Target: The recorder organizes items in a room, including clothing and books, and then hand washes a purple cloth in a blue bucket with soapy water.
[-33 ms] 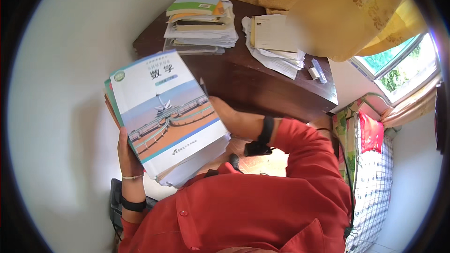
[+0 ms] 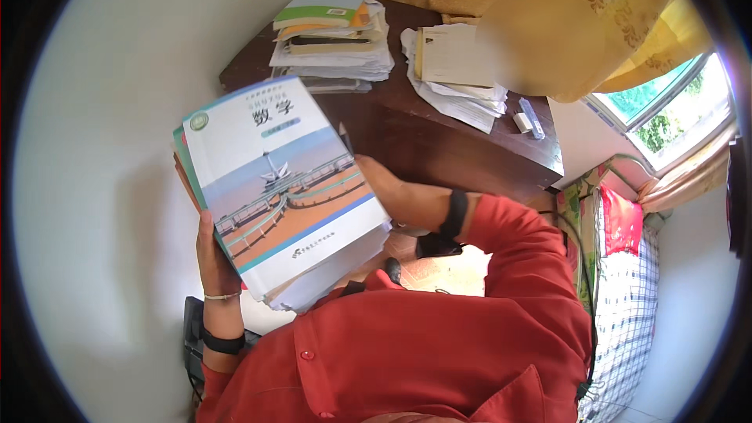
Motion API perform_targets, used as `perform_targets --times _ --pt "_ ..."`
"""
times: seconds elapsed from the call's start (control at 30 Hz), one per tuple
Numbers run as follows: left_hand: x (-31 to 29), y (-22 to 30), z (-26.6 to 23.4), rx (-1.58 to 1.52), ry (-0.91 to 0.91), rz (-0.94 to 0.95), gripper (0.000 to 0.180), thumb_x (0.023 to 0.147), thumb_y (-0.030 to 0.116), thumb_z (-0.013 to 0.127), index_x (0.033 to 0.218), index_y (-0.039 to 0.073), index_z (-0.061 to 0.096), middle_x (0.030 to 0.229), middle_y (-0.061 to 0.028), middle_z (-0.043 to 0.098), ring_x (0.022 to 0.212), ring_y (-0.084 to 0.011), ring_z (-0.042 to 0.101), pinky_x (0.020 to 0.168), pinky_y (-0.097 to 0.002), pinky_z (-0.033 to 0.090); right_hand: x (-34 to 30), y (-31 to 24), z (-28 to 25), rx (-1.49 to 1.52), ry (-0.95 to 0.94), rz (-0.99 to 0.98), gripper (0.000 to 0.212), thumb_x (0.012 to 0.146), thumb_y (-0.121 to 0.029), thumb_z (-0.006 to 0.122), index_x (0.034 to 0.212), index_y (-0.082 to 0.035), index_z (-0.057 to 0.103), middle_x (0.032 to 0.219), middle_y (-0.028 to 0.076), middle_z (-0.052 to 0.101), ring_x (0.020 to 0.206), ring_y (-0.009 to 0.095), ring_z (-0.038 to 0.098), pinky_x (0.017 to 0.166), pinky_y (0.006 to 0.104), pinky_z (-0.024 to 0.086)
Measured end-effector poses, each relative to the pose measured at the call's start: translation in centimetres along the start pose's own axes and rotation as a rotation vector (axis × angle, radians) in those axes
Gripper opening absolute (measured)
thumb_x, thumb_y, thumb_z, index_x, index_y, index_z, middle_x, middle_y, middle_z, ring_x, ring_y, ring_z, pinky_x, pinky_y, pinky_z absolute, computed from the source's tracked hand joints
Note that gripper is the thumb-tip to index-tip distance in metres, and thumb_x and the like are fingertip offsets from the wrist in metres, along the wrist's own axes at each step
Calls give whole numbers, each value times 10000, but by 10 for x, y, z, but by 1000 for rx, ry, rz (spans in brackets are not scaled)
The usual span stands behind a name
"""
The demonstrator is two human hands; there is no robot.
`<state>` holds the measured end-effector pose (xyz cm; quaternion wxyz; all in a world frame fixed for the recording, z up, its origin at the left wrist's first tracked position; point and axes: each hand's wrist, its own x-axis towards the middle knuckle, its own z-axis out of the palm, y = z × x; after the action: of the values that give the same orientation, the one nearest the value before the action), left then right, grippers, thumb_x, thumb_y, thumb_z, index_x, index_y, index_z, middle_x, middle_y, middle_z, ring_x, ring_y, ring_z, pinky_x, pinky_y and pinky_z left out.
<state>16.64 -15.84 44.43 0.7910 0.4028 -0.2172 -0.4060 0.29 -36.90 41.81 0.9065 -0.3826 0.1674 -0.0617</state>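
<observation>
Between my two hands is a thick stack of books and papers (image 2: pixel 333 266), tilted in front of my chest. On top lies a textbook (image 2: pixel 286 172) with a bridge picture on its white, blue and orange cover. My left hand (image 2: pixel 216 254) grips the stack's lower left side, thumb along the edge. At the right edge my right hand (image 2: pixel 380 184) holds the stack, its fingers hidden behind the books. A small dark pointed thing (image 2: pixel 344 137) sticks out beside the right edge; I cannot tell its kind.
Beyond the stack stands a dark brown desk (image 2: pixel 446 149). It bears a tall pile of books and papers (image 2: pixel 333 47), a lower paper pile (image 2: pixel 458 70) and a blue-and-clear stick-like thing (image 2: pixel 533 117). The wall (image 2: pixel 117 149) is close on my left; a bed (image 2: pixel 627 290) stands at right.
The stack has shifted very slightly up and to the right at its right edge, and my right hand and forearm have moved a little right with it.
</observation>
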Motion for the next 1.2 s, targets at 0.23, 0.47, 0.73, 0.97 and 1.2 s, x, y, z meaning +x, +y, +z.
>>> perform_targets --times 0.23,0.47,0.73,0.97,1.2 --pt "-11 19 135 119 -137 65 505 861 380 365 1188 -5 347 1141 -139 465 987 -220 512 826 -314 431 -139 -104 35 -593 75 -404 214 815 -122 425 972 -46 549 1024 48 574 872 144 555 735 277 446" --pt "147 -23 278 80 -422 5 600 779 360 530 1239 53 298 1158 -109 440 1016 -208 477 868 -313 391 -172 -240 -69 -571 184 -606 303 834 -168 441 1064 25 485 1040 126 551 884 182 561 761 259 457" --pt "346 -114 347 856 -513 168 633 744 326 549 1238 8 314 1124 -149 471 1060 -203 435 882 -294 359 -104 -328 -218 -123 328 -576 343 825 -197 445 1072 39 478 1063 165 525 868 251 551 744 338 453" --pt "399 -175 338 1594 -515 729 354 789 213 436 1070 8 503 1062 -181 509 999 -338 434 867 -393 349 -108 -351 -248 -616 807 -183 343 772 -357 525 961 -72 549 776 56 525 655 130 466 553 273 389" --pt "403 -165 314 1391 -638 619 393 824 338 440 1105 73 520 1023 -130 564 935 -251 523 831 -310 384 -123 -439 -219 -668 724 -369 407 784 -393 554 975 -35 516 574 -12 490 388 18 413 322 105 343"
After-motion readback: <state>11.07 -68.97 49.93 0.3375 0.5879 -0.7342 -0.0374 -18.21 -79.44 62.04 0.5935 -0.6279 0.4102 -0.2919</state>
